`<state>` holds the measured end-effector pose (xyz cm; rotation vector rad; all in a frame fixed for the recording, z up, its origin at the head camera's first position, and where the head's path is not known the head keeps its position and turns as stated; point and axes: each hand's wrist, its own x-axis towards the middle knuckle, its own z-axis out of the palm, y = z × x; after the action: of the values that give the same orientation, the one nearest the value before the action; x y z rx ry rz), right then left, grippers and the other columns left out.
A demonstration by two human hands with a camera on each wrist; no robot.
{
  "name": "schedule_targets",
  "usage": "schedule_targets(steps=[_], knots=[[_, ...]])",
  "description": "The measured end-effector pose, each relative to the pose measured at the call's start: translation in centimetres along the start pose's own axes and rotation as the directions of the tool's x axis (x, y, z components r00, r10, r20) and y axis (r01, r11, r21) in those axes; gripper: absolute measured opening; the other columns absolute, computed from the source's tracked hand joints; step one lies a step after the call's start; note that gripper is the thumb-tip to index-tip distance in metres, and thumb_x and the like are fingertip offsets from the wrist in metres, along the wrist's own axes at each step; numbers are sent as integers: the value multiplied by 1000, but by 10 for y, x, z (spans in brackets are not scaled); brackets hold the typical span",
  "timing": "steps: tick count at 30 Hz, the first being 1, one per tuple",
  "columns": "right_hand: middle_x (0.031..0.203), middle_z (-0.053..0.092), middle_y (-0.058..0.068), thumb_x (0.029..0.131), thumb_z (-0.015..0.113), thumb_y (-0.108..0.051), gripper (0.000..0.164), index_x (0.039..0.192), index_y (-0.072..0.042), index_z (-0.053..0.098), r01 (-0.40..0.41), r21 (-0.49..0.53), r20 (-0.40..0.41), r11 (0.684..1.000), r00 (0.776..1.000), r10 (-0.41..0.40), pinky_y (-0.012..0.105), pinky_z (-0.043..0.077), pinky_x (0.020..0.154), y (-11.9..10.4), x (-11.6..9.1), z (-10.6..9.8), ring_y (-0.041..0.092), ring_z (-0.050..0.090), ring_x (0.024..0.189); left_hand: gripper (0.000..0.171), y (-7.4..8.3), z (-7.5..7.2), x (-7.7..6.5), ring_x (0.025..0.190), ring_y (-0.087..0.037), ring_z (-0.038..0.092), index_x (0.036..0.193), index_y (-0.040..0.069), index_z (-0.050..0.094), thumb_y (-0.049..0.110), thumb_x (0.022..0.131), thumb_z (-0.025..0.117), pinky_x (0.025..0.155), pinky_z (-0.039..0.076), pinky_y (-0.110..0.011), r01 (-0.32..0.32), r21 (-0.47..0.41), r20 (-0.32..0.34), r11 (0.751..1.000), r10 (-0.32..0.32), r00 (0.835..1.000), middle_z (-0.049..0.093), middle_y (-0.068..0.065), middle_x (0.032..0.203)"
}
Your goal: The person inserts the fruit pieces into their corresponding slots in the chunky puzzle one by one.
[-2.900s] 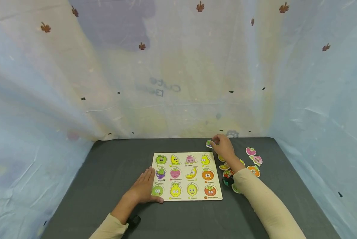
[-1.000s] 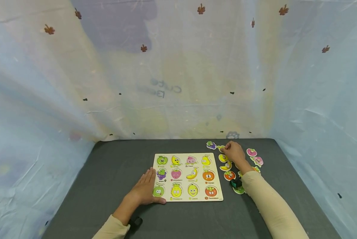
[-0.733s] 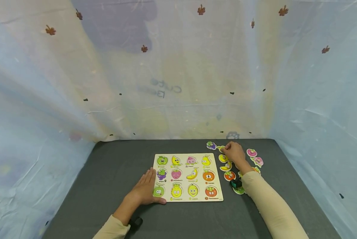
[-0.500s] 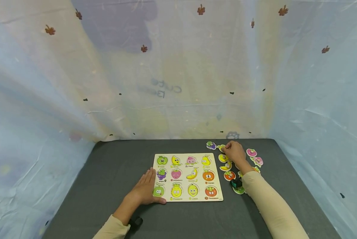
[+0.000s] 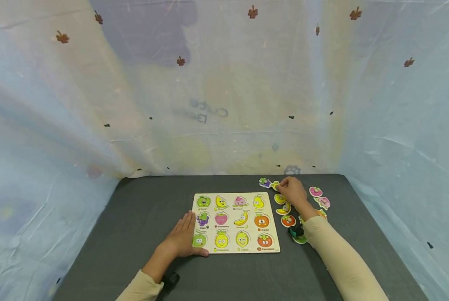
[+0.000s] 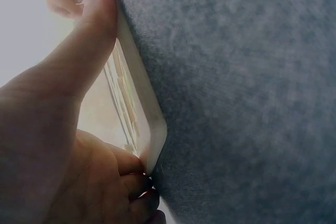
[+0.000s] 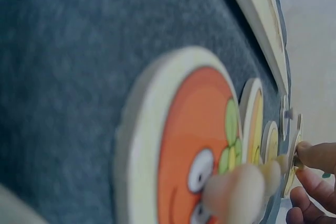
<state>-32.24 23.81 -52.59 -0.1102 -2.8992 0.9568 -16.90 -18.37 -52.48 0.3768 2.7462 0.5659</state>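
Note:
My left hand (image 5: 181,236) lies with straight fingers along the left side of a pale fruit puzzle board (image 5: 212,213), its thumb at the near edge. In the left wrist view, the thumb (image 6: 97,24) runs along the board's side. My right hand (image 5: 293,192) pinches the knob of a yellow fruit puzzle piece (image 5: 275,185) beyond the board's far right corner; the hand covers part of it. A purple grape piece (image 5: 264,182) sits just left of it. In the right wrist view, the thumb and finger (image 7: 317,156) meet at the knob, past a red-orange persimmon piece (image 7: 197,114).
More knobbed fruit pieces lie right of the board, including a banana piece (image 5: 283,208) and the persimmon piece (image 5: 288,220). Farther right are pink pieces (image 5: 316,192) and a partly hidden orange piece (image 5: 320,214). A patterned curtain (image 5: 224,146) stands behind the dark table (image 5: 145,209).
My right hand has gone from the grape piece to the yellow piece, then shifted slightly left with it toward the grape piece. My left hand stays at the board.

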Motion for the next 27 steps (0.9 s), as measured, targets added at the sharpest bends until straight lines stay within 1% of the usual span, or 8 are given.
schedule_targets(steps=[3,6,10,14,20,22,27], knots=[[100,68,13,101,76,-30,25,105,-6,71,19,-2,8,1000,1000,-19,43,51,65,-3,-1,1,27,62,80,145,-4,4,2,164,-46,8,168,-10,11,66,74,92,133,12,-60,-11,-15,-7,1000,11,1000,7,-30,177],[100,68,13,101,77,-30,25,105,-6,71,23,-1,18,1000,1000,-23,44,51,69,-7,-1,3,27,63,82,146,-9,9,6,165,-44,6,169,-8,8,69,75,90,133,10,-58,-9,-4,-7,1000,9,1000,4,-28,177],[102,68,12,102,77,-31,24,107,-7,71,25,-5,27,1000,999,-24,45,52,73,-11,-1,6,27,63,86,147,-12,13,9,165,-44,7,169,-8,9,69,74,91,133,11,-59,-13,-4,-20,1000,12,1000,5,-28,177],[104,68,11,102,76,-30,23,107,-8,71,47,8,39,999,998,-47,46,53,73,-15,-2,10,28,64,88,145,-13,14,10,165,-45,8,168,-9,11,67,74,92,133,13,-59,-12,4,-29,1000,12,1000,6,-29,177],[101,67,9,102,76,-26,20,107,-8,72,103,25,47,994,993,-104,42,51,72,-23,-4,16,25,62,86,146,-6,6,4,165,-45,8,168,-9,10,67,74,92,133,12,-59,-5,-9,0,1000,5,1000,6,-29,177],[100,65,9,102,75,-25,18,108,-8,72,117,33,53,993,991,-119,41,49,71,-26,-6,17,24,61,85,145,-4,4,2,164,-46,9,168,-9,11,67,74,92,133,13,-60,-9,-9,-3,1000,9,1000,7,-30,176],[101,63,10,103,74,-23,17,111,-8,72,142,53,67,988,987,-145,39,47,69,-34,-10,21,24,58,82,141,0,1,1,164,-46,11,167,-10,14,61,75,94,133,15,-59,7,9,-7,1000,-7,1000,9,-30,176]])
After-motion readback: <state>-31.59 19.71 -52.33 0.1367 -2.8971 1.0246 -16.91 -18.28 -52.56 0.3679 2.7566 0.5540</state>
